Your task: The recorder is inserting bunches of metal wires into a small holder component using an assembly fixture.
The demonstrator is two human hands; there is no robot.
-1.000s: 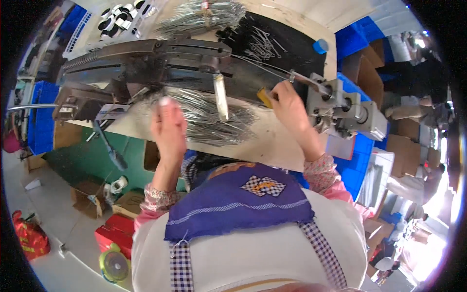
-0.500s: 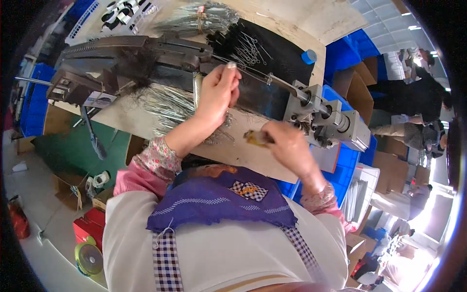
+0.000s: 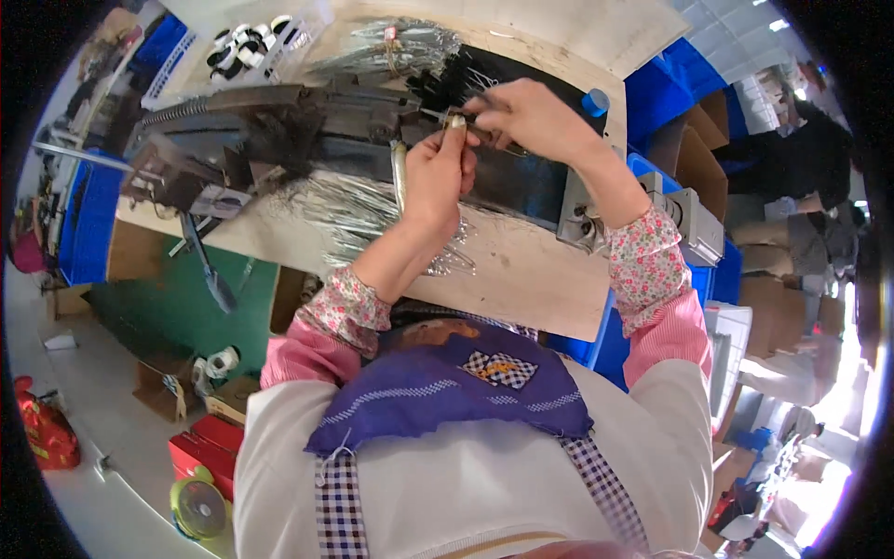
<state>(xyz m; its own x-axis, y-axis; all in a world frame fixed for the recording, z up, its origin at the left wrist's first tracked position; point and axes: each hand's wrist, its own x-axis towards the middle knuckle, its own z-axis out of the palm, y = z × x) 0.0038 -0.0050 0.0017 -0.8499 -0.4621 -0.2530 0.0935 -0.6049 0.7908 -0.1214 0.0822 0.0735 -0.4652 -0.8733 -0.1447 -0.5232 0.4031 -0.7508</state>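
My left hand (image 3: pixel 436 182) is raised over the bench machine (image 3: pixel 358 121), closed, with the thumb up and its tip pale. Thumb and fingers pinch at a thin metal wire (image 3: pixel 432 113) that runs out from the machine's dark jaw. My right hand (image 3: pixel 535 121) reaches in from the right, its fingers curled close against the left thumb. Whatever lies inside its fingertips is hidden. Just beyond the hands, black bristle brushes (image 3: pixel 442 82) with wire stems lie on a dark mat. A bundle of loose metal wires (image 3: pixel 349 219) rests on the wooden table (image 3: pixel 521 279) beside my left wrist.
A metal chuck unit (image 3: pixel 689 224) is partly behind my right forearm. A blue round cap (image 3: pixel 593 102) stands at the table's far right. At the far left is a white basket (image 3: pixel 279 51) of black and white rolls. Blue bins (image 3: pixel 675 88) and cardboard boxes flank the table.
My right hand has moved up and left, from the table's front to my left thumb. The yellow piece it held is no longer visible. My left hand stays at the wire; the view has shifted slightly.
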